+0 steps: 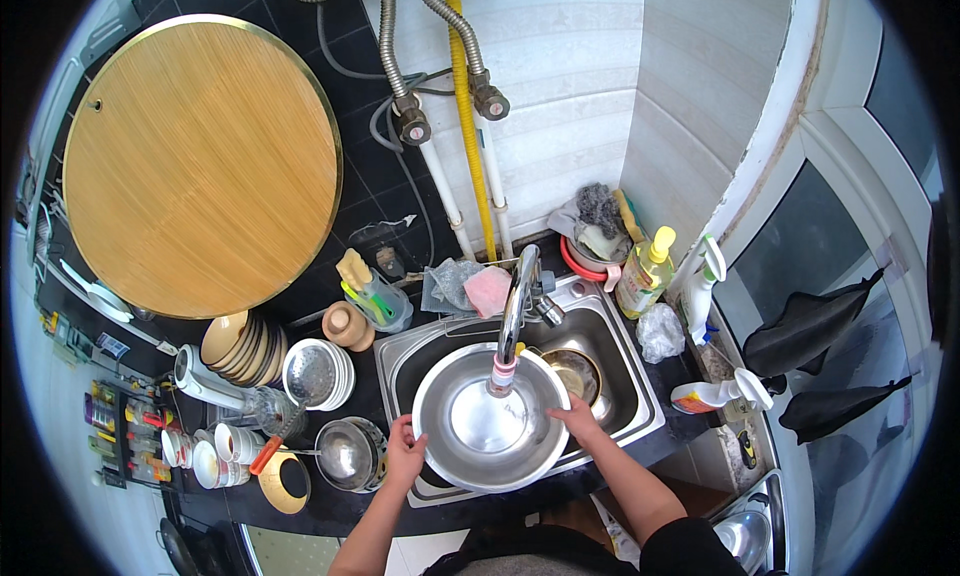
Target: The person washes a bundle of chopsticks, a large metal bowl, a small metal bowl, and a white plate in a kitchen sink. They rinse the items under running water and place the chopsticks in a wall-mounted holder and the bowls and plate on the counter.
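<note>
A wide stainless steel basin (pixel 470 461) sits over the double sink (pixel 655 421), beneath the chrome faucet (pixel 520 301). My left hand (pixel 404 451) grips its rim at the left, fingers curled over the edge. On the opposite side, my right hand (pixel 577 419) holds the rim, thumb toward the inside. The faucet's spout end hangs over the basin; I cannot tell whether water runs. Its inside looks shiny, with no item visible in it. Partly hidden behind the basin, a round metal pot (pixel 592 368) lies in the right sink bowl.
Stacked bowls (pixel 228 346), a colander (pixel 315 374), a steel ladle (pixel 345 456) and cups (pixel 215 461) crowd the left counter. A pink sponge (pixel 487 291) lies behind the sink. Yellow soap (pixel 645 276) and spray bottles (pixel 700 286) stand right. A round wooden board (pixel 200 166) leans at back left.
</note>
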Demonstrator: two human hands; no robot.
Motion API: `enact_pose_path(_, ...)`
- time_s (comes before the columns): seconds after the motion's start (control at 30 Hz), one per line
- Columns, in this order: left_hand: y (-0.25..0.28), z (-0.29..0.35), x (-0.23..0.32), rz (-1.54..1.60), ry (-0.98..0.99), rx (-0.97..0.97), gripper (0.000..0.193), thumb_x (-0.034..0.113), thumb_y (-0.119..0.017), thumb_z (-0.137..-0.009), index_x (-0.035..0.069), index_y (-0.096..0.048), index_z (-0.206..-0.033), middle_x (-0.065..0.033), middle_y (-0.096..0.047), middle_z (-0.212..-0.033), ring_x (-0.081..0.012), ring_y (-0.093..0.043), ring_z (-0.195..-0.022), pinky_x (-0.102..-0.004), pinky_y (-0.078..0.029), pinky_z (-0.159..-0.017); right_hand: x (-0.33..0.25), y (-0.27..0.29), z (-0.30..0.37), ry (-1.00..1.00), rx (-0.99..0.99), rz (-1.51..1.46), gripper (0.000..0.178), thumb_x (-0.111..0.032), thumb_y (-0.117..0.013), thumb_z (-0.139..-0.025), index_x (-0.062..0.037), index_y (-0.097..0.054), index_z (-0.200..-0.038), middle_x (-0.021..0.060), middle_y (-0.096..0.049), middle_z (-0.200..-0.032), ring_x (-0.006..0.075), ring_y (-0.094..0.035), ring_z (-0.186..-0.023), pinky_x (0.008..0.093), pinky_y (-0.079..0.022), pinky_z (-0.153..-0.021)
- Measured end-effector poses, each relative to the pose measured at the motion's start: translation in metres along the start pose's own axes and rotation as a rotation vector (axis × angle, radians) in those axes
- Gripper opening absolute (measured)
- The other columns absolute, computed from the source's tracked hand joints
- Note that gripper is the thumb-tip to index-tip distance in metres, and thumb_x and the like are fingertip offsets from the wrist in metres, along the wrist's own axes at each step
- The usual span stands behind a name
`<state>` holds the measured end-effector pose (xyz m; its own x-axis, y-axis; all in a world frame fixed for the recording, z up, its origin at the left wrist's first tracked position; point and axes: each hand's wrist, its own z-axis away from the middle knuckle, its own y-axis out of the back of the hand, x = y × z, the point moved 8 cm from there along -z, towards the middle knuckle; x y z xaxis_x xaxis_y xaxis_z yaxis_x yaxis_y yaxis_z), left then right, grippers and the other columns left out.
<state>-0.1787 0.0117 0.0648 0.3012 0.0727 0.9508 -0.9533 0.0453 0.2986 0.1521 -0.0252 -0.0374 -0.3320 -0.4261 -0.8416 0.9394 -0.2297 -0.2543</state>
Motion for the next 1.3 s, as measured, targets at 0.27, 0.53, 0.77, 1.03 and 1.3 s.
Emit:
enact_pose_path(0.27,0.005,-0.012,-0.050,0.004,0.246,0.094,0.040,-0.006,-0.056,-0.071,0.005,-0.041,-0.106,-0.0049,-0.054,-0.075,-0.0115,-0.053,-0.060,-0.0241,-0.046,-0.048,-0.060,-0.030,-0.008,0.225,-0.025,0.271,0.030,-0.012,-0.058,-0.079,-0.0021,-0.052,-0.107,0.0034,-0.058,-0.089,0.0105,-0.052,-0.080,0.0249,-0.043,-0.074)
enact_pose_path(0.53,-0.046,-0.035,-0.002,0.141,0.106,-0.054,0.043,-0.012,-0.054,-0.064,0.001,-0.044,-0.104,-0.0049,-0.053,-0.084,-0.0107,-0.054,-0.068,-0.0227,-0.044,-0.062,-0.031,0.043,0.006,0.125,0.208,0.208,0.030,-0.009,-0.058,-0.078,-0.0013,-0.051,-0.106,0.0051,-0.059,-0.089,0.0118,-0.054,-0.079,0.0256,-0.044,-0.071)
enact_pose_path(0.77,-0.026,-0.032,-0.003,-0.099,-0.009,0.055,0.031,-0.014,-0.053,-0.065,0.004,-0.042,-0.088,-0.0020,-0.046,-0.074,-0.0106,-0.046,-0.063,-0.0225,-0.040,-0.062,-0.028,0.025,0.006,0.124,0.142,0.243,0.019,-0.006,-0.062,-0.072,-0.0001,-0.058,-0.090,-0.0002,-0.056,-0.073,0.0091,-0.050,-0.067,0.0232,-0.040,-0.063)
enact_pose_path(1.03,-0.016,-0.026,0.015,-0.127,-0.019,0.101,0.029,-0.016,-0.049,-0.066,0.004,-0.042,-0.086,-0.0018,-0.045,-0.069,-0.0110,-0.046,-0.063,-0.0222,-0.039,-0.062,0.010,0.025,-0.043,0.157,0.227,0.584,0.019,-0.004,-0.062,-0.069,0.0017,-0.056,-0.086,0.0068,-0.059,-0.076,0.0142,-0.055,-0.072,0.0263,-0.043,-0.067)
enact_pose_path(1.3,0.009,-0.027,0.020,-0.135,-0.080,0.215,0.025,-0.016,-0.048,-0.067,0.002,-0.045,-0.084,-0.0048,-0.047,-0.072,-0.0134,-0.047,-0.066,-0.0236,-0.040,-0.063,-0.007,-0.018,-0.045,0.100,0.189,0.703,0.028,-0.010,-0.060,-0.072,0.0020,-0.051,-0.095,0.0155,-0.059,-0.085,0.0259,-0.058,-0.080,0.0332,-0.043,-0.073)
